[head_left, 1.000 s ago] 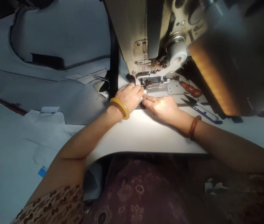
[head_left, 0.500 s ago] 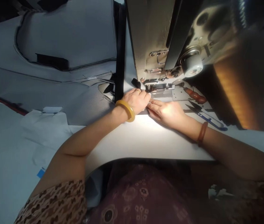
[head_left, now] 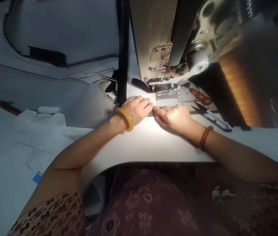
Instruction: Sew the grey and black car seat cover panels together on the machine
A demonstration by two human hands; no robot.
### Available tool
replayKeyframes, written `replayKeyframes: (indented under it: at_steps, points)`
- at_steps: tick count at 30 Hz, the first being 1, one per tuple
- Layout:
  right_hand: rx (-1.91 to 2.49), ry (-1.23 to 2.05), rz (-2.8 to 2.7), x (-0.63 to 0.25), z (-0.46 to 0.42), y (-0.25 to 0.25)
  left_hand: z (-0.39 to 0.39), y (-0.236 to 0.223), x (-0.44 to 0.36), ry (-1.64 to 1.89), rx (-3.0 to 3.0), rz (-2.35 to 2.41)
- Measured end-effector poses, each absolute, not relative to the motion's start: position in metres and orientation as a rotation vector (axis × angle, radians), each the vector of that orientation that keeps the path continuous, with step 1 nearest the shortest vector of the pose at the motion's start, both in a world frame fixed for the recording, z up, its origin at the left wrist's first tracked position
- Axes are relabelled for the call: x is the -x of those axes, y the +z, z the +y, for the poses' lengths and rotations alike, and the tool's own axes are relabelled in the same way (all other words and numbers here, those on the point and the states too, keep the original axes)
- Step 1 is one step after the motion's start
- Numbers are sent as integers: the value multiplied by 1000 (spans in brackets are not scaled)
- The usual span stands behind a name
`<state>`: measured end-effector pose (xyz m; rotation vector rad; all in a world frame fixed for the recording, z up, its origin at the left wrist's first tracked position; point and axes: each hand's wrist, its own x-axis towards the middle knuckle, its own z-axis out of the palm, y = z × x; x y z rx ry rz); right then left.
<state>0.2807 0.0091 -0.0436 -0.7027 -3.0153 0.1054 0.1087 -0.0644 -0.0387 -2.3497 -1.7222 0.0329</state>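
Note:
My left hand (head_left: pixel 139 109), with a ring and a yellow bangle, lies palm down just left of the presser foot (head_left: pixel 153 88) of a sewing machine (head_left: pixel 153 39). Its fingers are stretched out over a small white piece of fabric (head_left: pixel 151 97). At the near right corner of this piece, my right hand (head_left: pixel 174 118) is closed, thumb and forefinger together; its other fingers are curled under and partly hidden. A short black strip (head_left: pixel 140 84) runs to the presser foot from the left.
Large grey fabric panels (head_left: pixel 85 98) with a black band (head_left: pixel 123 55) cover the left side. Blue-handled thread snips (head_left: pixel 215 121) and a wooden-handled tool (head_left: pixel 200 96) lie to the right. White cloth (head_left: pixel 43 127) rests at the left, on the white table (head_left: pixel 126 149).
My left hand has drawn back a little from the presser foot, baring more of the white piece and the black strip. My right hand stays near the corner. The whole view has shifted slightly.

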Motion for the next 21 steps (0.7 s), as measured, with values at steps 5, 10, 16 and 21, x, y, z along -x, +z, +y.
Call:
replayKeyframes:
  at_steps: [5, 10, 16, 21]
  points:
    - [712, 110, -3032, -280, 10, -43, -64, -43, -106, -38, 2385, -1674]
    - [694, 123, -3013, -281, 12, -43, -64, -40, -101, -84, 2454, -1651]
    - [744, 117, -2962, -285, 17, -40, -69, -34, -97, -104, 2477, -1604]
    - [676, 78, -2942, -285, 16, -43, -68, -41, -92, -185, 2477, -1566]
